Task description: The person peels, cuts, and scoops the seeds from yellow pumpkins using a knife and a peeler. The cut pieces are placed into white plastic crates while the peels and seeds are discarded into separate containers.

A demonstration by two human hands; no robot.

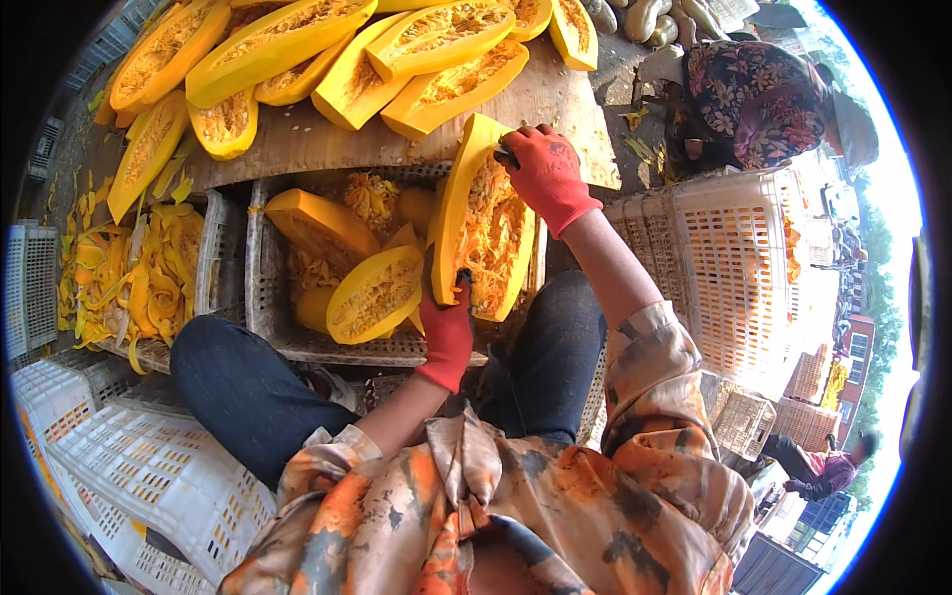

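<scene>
A long pumpkin is split lengthwise, its two halves parted over a crate, seeds and orange fibres showing. My left hand (448, 327), in a red glove with dark fingers, grips the near end of the left half (450, 216). At the far end, my right hand (547, 171), gloved alike, lies over the right half (515, 245); its fingers are curled round a small tool, mostly hidden, of which a bit of metal shows. Below, the plastic crate (357, 349) holds pumpkin pieces, among them a cut half (375, 294), and a clump of seedy pulp (372, 197).
Seeded pumpkin halves (446, 33) are piled on a wooden board (327, 149). Peelings (149, 268) fill a container at left. White crates stand at right (736, 260) and lower left (163, 476). A person (766, 104) sits at upper right, another (818, 468) farther off.
</scene>
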